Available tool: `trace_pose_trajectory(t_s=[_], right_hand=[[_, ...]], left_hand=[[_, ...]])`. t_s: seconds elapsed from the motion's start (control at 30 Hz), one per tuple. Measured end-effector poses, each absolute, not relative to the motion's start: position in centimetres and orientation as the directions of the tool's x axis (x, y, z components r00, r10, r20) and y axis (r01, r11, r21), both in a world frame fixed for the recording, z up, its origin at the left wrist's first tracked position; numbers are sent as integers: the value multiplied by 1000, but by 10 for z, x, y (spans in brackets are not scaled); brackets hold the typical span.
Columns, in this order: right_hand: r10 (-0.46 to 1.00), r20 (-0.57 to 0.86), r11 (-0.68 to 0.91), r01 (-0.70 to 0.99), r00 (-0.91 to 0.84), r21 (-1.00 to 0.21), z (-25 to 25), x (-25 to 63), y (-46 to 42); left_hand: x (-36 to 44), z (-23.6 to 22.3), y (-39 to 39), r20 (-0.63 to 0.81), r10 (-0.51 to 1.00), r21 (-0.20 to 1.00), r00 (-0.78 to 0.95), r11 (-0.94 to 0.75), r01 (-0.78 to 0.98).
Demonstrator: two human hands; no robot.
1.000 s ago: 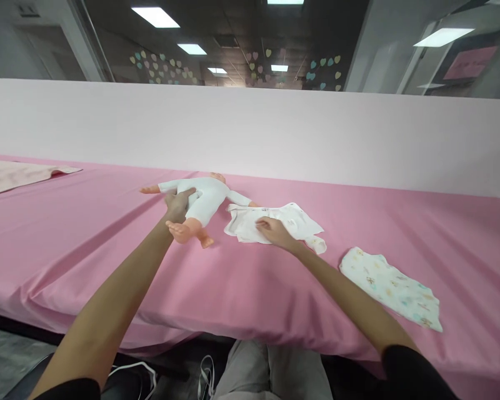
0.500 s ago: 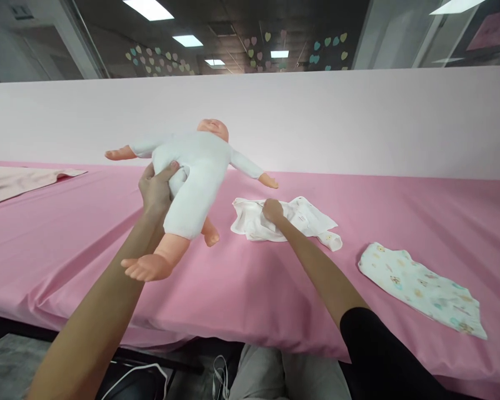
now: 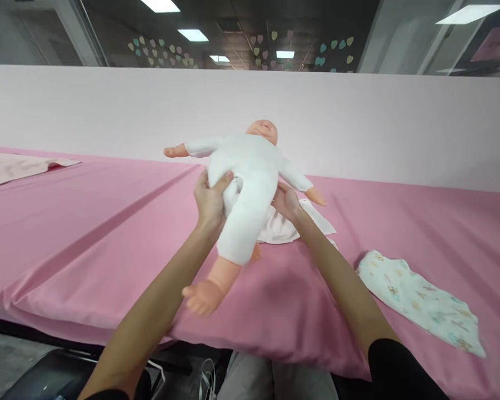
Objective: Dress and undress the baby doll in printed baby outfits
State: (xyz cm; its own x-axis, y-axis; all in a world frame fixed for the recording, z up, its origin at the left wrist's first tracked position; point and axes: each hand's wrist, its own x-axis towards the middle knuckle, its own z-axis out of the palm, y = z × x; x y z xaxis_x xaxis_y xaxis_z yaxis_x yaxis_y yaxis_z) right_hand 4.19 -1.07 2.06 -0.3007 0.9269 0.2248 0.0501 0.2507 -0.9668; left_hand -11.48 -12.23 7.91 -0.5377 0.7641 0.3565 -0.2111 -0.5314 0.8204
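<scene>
Over my feed the room opens at the top: dark glass [image 3: 233, 25] with ceiling lights [image 3: 193, 35] showing in it and heart-shaped notes [image 3: 323, 48] on it, above a pale wall [image 3: 108, 111] along the counter's far edge. The counter [image 3: 108, 233] spans the view, draped in smooth pink material that creases toward its near-left side and sags over the near edge. Below that edge I see grey trouser legs [image 3: 250, 375].

The doll [image 3: 250, 161], in a white suit, is raised over the middle of the counter, tilted, head toward the far edge and one bare foot toward the near one. I read this lift, with both hands about the hips and side, as a way to share the weight while the limbs hang free.

A patterned cloth [image 3: 420, 300] lies flat toward the near-right corner, likely there to stay within reach of the right arm. A pale pink cloth [image 3: 16, 169] sits at the far-left. A white garment [image 3: 279, 228] spreads behind the doll, partly hidden.

The left hand [image 3: 211, 203] grasps the doll at the hip, thumb across the front. The right hand [image 3: 287, 203] meets its side, fingers partly hidden; whether it grips or merely props, I can't tell.
</scene>
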Motion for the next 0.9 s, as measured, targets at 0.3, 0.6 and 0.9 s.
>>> trace_pose_trajectory(t_s=[0.3, 0.6, 0.9], right_hand=[[962, 82, 18, -239, -260, -971, 49, 80, -38], [979, -3, -81, -373, -204, -924, 42, 97, -28], [956, -186, -249, -293, -226, -923, 11, 101, -10]], left_hand=[[-63, 26, -113, 413, 832, 900, -370, -436, 25], [-59, 11, -122, 257, 944, 955, -204, -281, -98], [-62, -7, -118, 61, 985, 967, -159, -98, -234]])
